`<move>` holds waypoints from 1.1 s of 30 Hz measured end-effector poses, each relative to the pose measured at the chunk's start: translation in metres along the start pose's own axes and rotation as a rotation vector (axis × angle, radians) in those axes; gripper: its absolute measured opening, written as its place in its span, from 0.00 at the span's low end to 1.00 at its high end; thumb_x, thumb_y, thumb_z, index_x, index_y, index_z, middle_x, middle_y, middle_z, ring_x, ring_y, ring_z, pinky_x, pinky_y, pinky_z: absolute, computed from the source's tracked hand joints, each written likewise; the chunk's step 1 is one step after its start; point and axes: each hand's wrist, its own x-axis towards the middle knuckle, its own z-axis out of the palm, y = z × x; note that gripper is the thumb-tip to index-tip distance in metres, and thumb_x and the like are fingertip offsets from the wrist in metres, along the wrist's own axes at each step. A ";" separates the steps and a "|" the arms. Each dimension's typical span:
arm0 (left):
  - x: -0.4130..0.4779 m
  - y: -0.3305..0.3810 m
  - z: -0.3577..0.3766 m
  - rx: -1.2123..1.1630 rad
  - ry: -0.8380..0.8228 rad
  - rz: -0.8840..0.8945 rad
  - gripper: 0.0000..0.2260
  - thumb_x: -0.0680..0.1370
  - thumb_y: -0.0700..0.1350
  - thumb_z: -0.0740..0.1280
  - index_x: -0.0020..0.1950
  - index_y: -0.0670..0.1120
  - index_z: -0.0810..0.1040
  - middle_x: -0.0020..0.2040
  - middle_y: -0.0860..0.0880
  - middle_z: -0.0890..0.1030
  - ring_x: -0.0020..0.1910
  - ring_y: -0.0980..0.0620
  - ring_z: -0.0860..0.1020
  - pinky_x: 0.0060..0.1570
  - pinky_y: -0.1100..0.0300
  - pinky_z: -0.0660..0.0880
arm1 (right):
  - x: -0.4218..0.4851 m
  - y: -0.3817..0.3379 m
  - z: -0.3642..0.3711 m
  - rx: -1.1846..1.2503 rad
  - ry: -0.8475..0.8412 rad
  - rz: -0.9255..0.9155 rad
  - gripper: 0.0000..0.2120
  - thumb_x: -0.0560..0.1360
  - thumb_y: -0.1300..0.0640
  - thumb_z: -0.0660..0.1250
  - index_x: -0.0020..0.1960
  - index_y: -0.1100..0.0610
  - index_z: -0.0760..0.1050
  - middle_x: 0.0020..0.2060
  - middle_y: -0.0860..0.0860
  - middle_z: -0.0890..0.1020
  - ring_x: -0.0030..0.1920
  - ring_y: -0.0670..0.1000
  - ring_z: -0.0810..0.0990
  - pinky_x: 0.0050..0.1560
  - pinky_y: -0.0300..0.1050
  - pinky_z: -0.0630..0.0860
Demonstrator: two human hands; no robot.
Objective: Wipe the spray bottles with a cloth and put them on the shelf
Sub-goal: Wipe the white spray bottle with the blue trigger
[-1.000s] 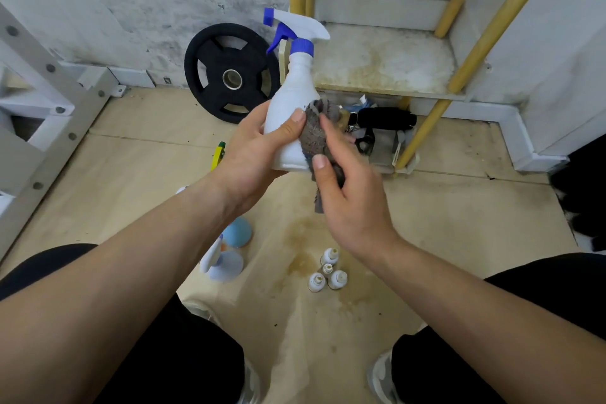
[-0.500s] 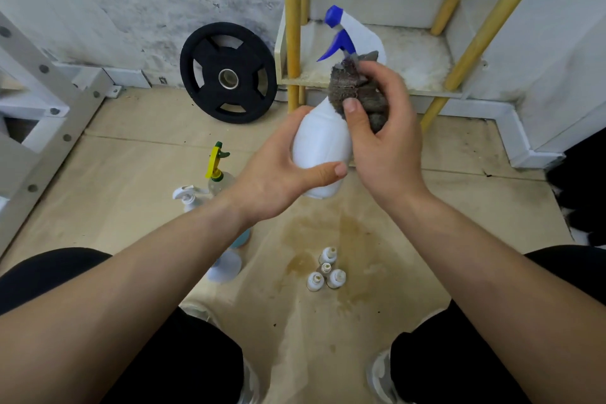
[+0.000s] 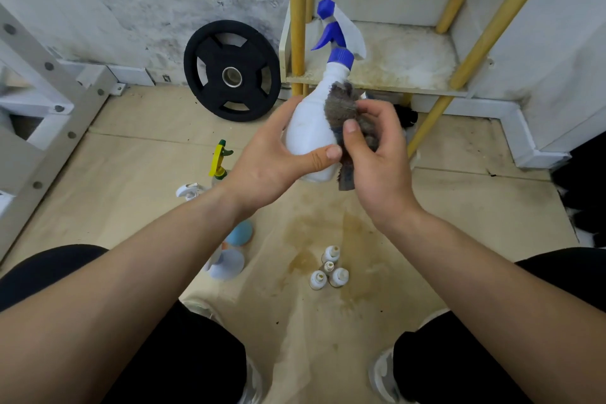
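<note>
My left hand (image 3: 272, 167) grips the smooth white plastic spray bottle (image 3: 308, 131) at centre, thumb across its pear-shaped body, blue trigger head tilted toward 1 o'clock. My right hand (image 3: 380, 170) pinches a fuzzy grey cloth (image 3: 341, 108) against the bottle's side. The stained, yellow-posted shelf (image 3: 403, 59) sits at 1 o'clock.

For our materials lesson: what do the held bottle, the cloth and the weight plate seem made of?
Bottle: likely plastic, smooth opaque white with blue trigger.
Cloth: grey fabric, fuzzy and crumpled.
Plate: probably rubber-coated, matte black, shiny metal hub.
</note>
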 end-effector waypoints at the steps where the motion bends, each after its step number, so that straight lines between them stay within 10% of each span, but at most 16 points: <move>1: -0.001 0.001 -0.001 -0.001 -0.053 -0.009 0.28 0.75 0.46 0.77 0.72 0.50 0.72 0.62 0.53 0.80 0.58 0.59 0.80 0.51 0.68 0.77 | 0.003 0.000 -0.001 0.015 0.023 0.020 0.09 0.80 0.56 0.63 0.54 0.42 0.72 0.50 0.44 0.81 0.51 0.45 0.80 0.52 0.44 0.78; 14: -0.001 -0.006 -0.001 0.028 -0.081 0.014 0.50 0.66 0.47 0.81 0.82 0.55 0.57 0.76 0.60 0.67 0.71 0.60 0.70 0.56 0.74 0.72 | 0.015 -0.002 -0.005 0.177 0.053 0.171 0.10 0.82 0.59 0.60 0.58 0.49 0.76 0.49 0.43 0.84 0.51 0.44 0.82 0.52 0.47 0.80; 21: 0.001 -0.001 0.010 0.078 0.005 0.133 0.40 0.69 0.33 0.80 0.72 0.58 0.66 0.57 0.70 0.79 0.56 0.67 0.77 0.50 0.68 0.78 | 0.017 -0.013 -0.004 -0.015 -0.021 0.020 0.14 0.83 0.57 0.63 0.68 0.54 0.75 0.60 0.46 0.81 0.60 0.43 0.79 0.57 0.37 0.77; 24: 0.004 -0.003 0.008 0.083 0.070 0.145 0.42 0.66 0.40 0.83 0.75 0.53 0.67 0.61 0.56 0.81 0.61 0.54 0.80 0.58 0.51 0.81 | 0.007 -0.014 -0.002 -0.145 -0.123 -0.146 0.15 0.82 0.58 0.65 0.68 0.54 0.77 0.69 0.49 0.78 0.70 0.43 0.74 0.68 0.43 0.73; 28: 0.005 -0.005 -0.001 0.114 0.129 0.154 0.41 0.67 0.30 0.80 0.74 0.48 0.66 0.53 0.70 0.80 0.56 0.71 0.78 0.56 0.72 0.73 | -0.006 -0.008 0.001 -0.322 -0.267 -0.277 0.16 0.80 0.56 0.68 0.67 0.53 0.79 0.77 0.53 0.69 0.76 0.46 0.67 0.73 0.47 0.69; 33: 0.003 -0.005 0.003 0.148 0.109 0.141 0.40 0.65 0.36 0.82 0.72 0.52 0.68 0.57 0.60 0.80 0.54 0.66 0.78 0.52 0.66 0.78 | 0.014 -0.008 -0.004 -0.156 -0.186 -0.118 0.15 0.80 0.57 0.65 0.66 0.51 0.78 0.73 0.52 0.73 0.73 0.44 0.71 0.71 0.41 0.70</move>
